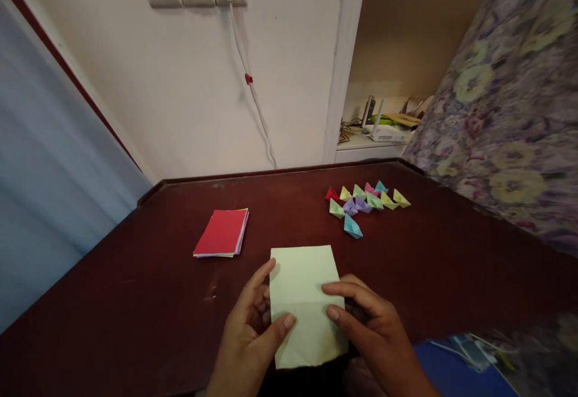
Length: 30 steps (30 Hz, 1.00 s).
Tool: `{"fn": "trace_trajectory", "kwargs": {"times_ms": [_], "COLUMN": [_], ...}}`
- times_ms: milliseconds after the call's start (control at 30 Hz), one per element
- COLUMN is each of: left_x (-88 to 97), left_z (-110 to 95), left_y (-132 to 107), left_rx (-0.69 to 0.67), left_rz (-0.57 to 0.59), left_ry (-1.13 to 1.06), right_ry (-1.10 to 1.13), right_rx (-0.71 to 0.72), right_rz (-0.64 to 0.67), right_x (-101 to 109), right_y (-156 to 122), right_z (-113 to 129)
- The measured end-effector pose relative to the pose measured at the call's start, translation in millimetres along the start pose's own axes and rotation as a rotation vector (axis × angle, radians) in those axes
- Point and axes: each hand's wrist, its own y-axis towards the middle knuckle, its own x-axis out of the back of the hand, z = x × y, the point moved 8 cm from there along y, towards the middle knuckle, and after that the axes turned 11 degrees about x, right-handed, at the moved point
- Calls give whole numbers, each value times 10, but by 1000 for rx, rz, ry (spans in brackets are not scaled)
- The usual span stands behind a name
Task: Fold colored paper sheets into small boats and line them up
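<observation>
A pale green sheet of paper [303, 291] lies on the dark red-brown table [135, 300] near its front edge, with a fold line across it. My left hand [250, 337] grips the sheet's left edge, thumb on top and fingers curled at the side. On the right edge my right hand [372, 331] pinches the paper, thumb and forefinger pressing down near the crease. Both hands hold the same sheet.
A stack of coloured paper squares [222, 232], red on top, lies to the left behind the sheet. Several small folded paper boats [365, 201] cluster at the back right. A flowered cloth [510, 114] hangs at the right; a white cable [255, 96] runs down the wall.
</observation>
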Motion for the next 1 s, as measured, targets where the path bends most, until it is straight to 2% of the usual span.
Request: {"fn": "trace_trajectory", "kwargs": {"times_ms": [100, 333, 433, 500, 633, 800, 867, 1000], "left_x": [52, 22, 9, -32, -151, -230, -201, -80], "left_z": [-21, -322, -385, -350, -164, -10, 85, 184], "left_y": [1, -152, -187, -143, -50, -29, 9, 95], "left_rx": [-33, -466, -521, -438, -141, -32, 45, 133], "left_rz": [-49, -184, -204, -103, 164, 261, 240, 112], "left_ry": [138, 623, 680, 652, 525, 572, 504, 18], "right_ry": [-100, -429, -483, -387, -186, -107, -21, 184], "right_rx": [68, 320, 338, 235, -71, -164, -215, -260], "right_rz": [12, 11, -1, 53, 171, 277, 185, -153], "right_x": [13, 33, 69, 57, -24, -172, -136, 86], "right_y": [25, 27, 36, 68, 71, -8, -12, 12], "right_z": [66, 297, 334, 260, 19, -94, -156, -298]}}
